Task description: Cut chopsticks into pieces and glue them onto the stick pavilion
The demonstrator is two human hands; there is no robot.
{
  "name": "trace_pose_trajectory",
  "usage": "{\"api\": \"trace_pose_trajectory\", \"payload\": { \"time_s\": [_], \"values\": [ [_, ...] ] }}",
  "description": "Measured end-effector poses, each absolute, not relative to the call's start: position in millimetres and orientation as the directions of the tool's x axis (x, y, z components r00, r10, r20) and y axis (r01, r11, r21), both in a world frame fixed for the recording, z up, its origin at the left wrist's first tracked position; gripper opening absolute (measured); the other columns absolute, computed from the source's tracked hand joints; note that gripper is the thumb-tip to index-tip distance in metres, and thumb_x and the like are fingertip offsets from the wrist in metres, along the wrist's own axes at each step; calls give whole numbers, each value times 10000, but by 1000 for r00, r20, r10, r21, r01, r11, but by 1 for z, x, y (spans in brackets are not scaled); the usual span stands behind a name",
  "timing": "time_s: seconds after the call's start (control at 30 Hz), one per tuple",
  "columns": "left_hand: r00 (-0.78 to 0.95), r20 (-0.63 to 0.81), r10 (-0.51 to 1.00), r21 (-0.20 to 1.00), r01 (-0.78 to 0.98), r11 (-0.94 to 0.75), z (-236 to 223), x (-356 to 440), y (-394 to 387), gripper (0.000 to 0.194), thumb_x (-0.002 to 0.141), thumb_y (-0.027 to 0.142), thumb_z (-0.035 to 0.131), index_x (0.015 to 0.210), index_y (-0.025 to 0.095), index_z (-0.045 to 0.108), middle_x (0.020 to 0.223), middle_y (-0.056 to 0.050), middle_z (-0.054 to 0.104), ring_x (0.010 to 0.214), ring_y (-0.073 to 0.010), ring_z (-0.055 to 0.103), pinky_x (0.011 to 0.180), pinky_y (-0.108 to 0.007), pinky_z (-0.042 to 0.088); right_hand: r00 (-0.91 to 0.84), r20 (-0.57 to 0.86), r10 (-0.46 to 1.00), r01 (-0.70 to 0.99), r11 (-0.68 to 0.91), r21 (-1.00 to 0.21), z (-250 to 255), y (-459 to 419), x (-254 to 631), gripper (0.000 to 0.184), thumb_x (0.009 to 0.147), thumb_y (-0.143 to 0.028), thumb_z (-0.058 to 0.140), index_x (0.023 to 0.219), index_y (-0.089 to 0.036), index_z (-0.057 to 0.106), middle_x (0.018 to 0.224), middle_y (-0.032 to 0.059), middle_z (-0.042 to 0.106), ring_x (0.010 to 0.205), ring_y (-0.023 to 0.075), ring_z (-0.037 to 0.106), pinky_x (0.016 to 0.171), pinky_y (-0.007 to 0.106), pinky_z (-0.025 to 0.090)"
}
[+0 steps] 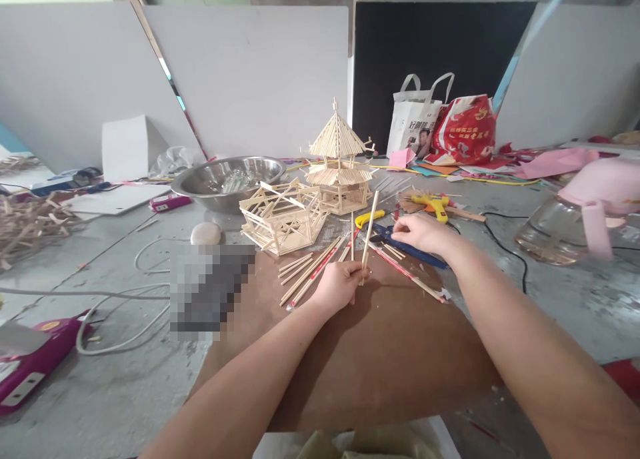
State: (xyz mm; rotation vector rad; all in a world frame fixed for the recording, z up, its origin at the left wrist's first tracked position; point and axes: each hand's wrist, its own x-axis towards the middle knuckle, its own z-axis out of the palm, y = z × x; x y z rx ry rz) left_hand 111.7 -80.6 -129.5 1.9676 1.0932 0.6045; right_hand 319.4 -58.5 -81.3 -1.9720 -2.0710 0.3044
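Observation:
My left hand [343, 285] is closed around thin wooden sticks [371, 222], which point upward from the fingers. Above the brown board, my right hand [417, 233] has its fingers pinched together; what they hold, if anything, is hidden. Close beneath it lies a blue-handled tool [423, 255], and I cannot tell whether the fingers touch it. Loose wooden sticks [310, 272], some in red-and-white paper sleeves, lie left of my left hand. Beyond stand a small stick pagoda [337, 159] and an open stick frame [283, 222].
A metal basin [200, 182] is behind the frame. A yellow glue gun [435, 205] lies beyond my right hand. At right stands a pink-lidded jug [550, 229]. Cables [125, 292] and a purple power strip [43, 359] lie at left. Bags [465, 132] stand at the back.

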Motion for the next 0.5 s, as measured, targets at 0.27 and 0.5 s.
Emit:
{"api": "trace_pose_trajectory", "payload": {
  "time_s": [0.27,0.5],
  "values": [
    [475,33,880,848,452,-276,-133,109,-78,276,744,359,397,734,152,579,496,50,484,303,-31,393,347,-150,275,139,-172,975,990,-130,62,-101,-63,323,289,630,-332,501,835,-160,609,941,132,603,860,254,550,635,321,399],
    [390,80,917,822,494,-282,-118,97,-75,323,724,406,416,702,148,610,387,62,349,379,-49,321,389,-158,259,253,32,967,967,-252,-22,-97,-60,332,326,662,-328,443,930,-182,560,906,120,609,790,255,569,576,309,383]
  ]
}}
